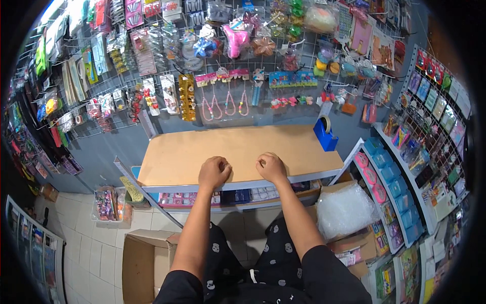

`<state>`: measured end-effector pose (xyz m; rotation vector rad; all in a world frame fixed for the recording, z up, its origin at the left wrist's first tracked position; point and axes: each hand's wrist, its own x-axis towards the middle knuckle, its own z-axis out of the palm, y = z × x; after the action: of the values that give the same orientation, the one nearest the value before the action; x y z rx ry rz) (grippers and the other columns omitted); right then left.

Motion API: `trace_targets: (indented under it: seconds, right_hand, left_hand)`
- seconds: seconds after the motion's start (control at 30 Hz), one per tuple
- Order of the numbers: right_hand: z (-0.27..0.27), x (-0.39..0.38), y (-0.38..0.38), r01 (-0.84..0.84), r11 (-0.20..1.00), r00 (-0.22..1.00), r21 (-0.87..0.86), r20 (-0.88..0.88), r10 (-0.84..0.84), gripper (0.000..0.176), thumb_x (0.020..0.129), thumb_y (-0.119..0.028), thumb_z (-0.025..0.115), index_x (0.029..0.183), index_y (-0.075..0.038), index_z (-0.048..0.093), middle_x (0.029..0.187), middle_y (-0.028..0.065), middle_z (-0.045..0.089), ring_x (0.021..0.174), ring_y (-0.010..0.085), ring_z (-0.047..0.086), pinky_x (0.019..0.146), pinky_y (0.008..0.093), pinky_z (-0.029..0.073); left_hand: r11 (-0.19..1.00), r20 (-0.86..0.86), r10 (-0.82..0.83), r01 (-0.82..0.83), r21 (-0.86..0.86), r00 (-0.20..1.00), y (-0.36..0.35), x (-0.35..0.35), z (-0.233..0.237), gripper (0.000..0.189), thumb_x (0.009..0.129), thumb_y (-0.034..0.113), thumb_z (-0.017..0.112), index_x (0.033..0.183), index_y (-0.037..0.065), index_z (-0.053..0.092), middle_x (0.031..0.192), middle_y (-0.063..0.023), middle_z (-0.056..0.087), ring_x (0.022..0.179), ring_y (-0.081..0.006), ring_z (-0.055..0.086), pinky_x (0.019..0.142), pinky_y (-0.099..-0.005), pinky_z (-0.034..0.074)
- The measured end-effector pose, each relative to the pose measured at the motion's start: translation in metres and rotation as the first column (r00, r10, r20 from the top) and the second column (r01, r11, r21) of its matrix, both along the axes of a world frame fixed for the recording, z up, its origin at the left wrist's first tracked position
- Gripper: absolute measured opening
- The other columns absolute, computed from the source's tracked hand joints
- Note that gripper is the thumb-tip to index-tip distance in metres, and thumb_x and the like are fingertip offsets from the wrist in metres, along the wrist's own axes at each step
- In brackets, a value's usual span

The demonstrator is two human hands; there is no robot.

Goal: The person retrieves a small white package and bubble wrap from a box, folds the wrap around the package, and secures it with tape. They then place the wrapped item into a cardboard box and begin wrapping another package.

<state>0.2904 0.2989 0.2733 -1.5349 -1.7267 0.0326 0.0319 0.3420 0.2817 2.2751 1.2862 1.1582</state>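
Note:
Both hands rest on a light wooden shelf top (pixel 238 144). My left hand (pixel 214 172) lies near the shelf's front edge with its fingers curled in, and nothing shows in it. To its right, my right hand (pixel 271 166) rests the same way, fingers curled towards the thumb, with no object visible. A gap separates the two hands. At the shelf's back right corner stands a blue tape dispenser (pixel 325 136) with a roll of tape, apart from both hands.
Packaged accessories hang on a wire grid (pixel 263 66) behind the shelf. An open cardboard box (pixel 139 268) is on the floor at left, near a plastic tub (pixel 109 223). Bubble wrap (pixel 347 210) and a rack with blue bins (pixel 397 187) stand at right.

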Motion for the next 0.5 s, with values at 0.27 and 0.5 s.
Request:
trace_targets:
  seconds: [0.27,0.5]
  right_hand:
    - [-0.008,-0.002,0.002,0.022,0.997,0.999,0.075,0.028,-0.024,0.016,0.086,-0.022,0.065,0.081,-0.009,0.073,0.092,0.0122,0.073,0.094,0.0353,0.07,0.082,0.0478,0.058]
    - [-0.019,-0.011,-0.032,-0.008,0.982,1.0,0.19,-0.021,0.013,0.012,0.086,-0.019,0.068,0.083,-0.009,0.073,0.093,0.0109,0.074,0.095,0.0331,0.071,0.085,0.0466,0.057]
  left_hand:
    - [0.999,-0.003,-0.025,0.025,-0.022,1.0,0.011,0.0,-0.009,0.022,0.086,0.026,0.076,0.089,0.004,0.076,0.094,-0.0159,0.075,0.09,-0.0344,0.072,0.082,-0.0444,0.057]
    - [0.999,-0.002,-0.034,0.034,-0.013,0.999,0.012,0.001,-0.013,0.026,0.088,0.025,0.078,0.098,0.001,0.075,0.108,-0.0179,0.076,0.098,-0.0343,0.073,0.09,-0.0407,0.057]
